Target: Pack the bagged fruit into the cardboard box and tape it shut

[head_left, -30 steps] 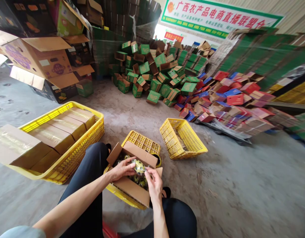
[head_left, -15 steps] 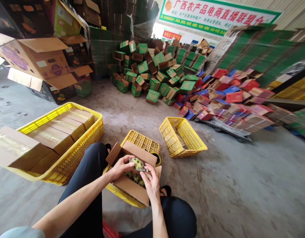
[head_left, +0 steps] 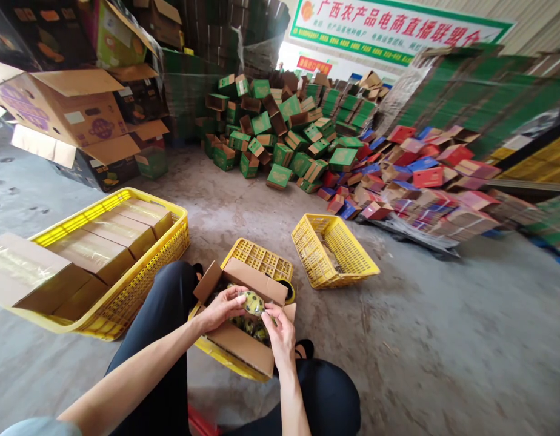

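A yellow-green, dark-spotted, fruit-like piece in clear plastic wrap is held up over an open cardboard box. My left hand grips its left end between thumb and fingers. At the other end, the thumb and fingertips of my right hand pinch the wrap. More wrapped yellow-green pieces lie inside the box below, partly hidden by my hands. The box flaps stand spread out, and a yellow plastic crate supports the box between my knees.
On the left, a long yellow crate holds several taped cartons. Another yellow crate stands to the right, ahead. A roll of tape sits beside the box. Farther back are heaps of green boxes and red-and-blue boxes.
The wrapped piece has turned slightly in my hands and moved a little lower. My right-hand fingers have drawn closer together at its right end.
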`<act>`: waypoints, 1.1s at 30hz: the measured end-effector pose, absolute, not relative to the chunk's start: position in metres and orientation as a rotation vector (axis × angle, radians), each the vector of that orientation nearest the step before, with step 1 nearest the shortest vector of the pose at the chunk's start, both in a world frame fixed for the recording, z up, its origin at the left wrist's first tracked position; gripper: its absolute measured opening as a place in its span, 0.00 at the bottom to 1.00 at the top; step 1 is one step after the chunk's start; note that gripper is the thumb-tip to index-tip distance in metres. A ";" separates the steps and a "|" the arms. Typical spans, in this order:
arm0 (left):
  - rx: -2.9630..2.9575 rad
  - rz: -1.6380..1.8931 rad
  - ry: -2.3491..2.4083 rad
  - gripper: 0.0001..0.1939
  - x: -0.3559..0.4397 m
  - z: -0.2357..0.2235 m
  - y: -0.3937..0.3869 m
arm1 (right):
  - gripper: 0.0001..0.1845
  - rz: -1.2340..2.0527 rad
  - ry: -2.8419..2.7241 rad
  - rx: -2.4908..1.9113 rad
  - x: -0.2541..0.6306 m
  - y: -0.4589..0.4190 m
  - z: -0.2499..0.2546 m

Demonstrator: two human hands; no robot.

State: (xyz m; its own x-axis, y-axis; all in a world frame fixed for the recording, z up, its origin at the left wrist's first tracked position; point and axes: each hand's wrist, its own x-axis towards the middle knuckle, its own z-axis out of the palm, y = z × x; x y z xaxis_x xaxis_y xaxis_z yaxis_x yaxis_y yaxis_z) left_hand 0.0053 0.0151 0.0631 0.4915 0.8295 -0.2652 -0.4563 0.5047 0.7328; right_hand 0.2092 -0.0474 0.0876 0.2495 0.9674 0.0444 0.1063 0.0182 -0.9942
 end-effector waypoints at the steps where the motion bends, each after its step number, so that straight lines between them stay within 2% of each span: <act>1: 0.635 0.847 0.660 0.27 0.005 0.064 0.015 | 0.17 0.936 -1.115 -1.376 0.210 -0.047 0.088; 8: 0.562 0.757 0.699 0.41 0.001 0.071 0.013 | 0.14 0.893 -1.152 -1.352 0.206 -0.052 0.096; 15: 0.555 0.782 0.748 0.41 0.002 0.068 0.014 | 0.13 1.008 -1.165 -1.304 0.200 -0.055 0.099; 17: 0.576 0.828 0.704 0.42 0.003 0.070 0.013 | 0.19 1.023 -1.125 -1.302 0.201 -0.053 0.093; 21: 0.615 0.867 0.622 0.48 0.002 0.074 0.013 | 0.43 1.119 -0.947 -1.327 0.205 -0.051 0.077; 24: 0.684 0.865 0.588 0.52 0.002 0.074 0.012 | 0.50 1.306 -0.820 -1.318 0.204 -0.052 0.073; 26: 0.739 0.863 0.573 0.52 0.001 0.073 0.012 | 0.48 1.414 -0.798 -1.300 0.203 -0.054 0.077; 29: 0.785 0.871 0.561 0.51 0.002 0.071 0.012 | 0.38 1.432 -0.817 -1.301 0.202 -0.054 0.084; 33: 0.811 0.875 0.581 0.43 0.003 0.069 0.014 | 0.34 1.330 -0.871 -1.277 0.205 -0.052 0.088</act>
State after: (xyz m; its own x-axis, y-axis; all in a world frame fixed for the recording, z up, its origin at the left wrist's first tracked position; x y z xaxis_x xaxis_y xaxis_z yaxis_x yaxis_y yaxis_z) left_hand 0.0031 0.0143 0.0694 0.5247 0.8429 -0.1192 -0.4367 0.3868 0.8122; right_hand 0.2049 -0.0522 0.0883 0.1180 0.9702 -0.2118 -0.1936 -0.1867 -0.9631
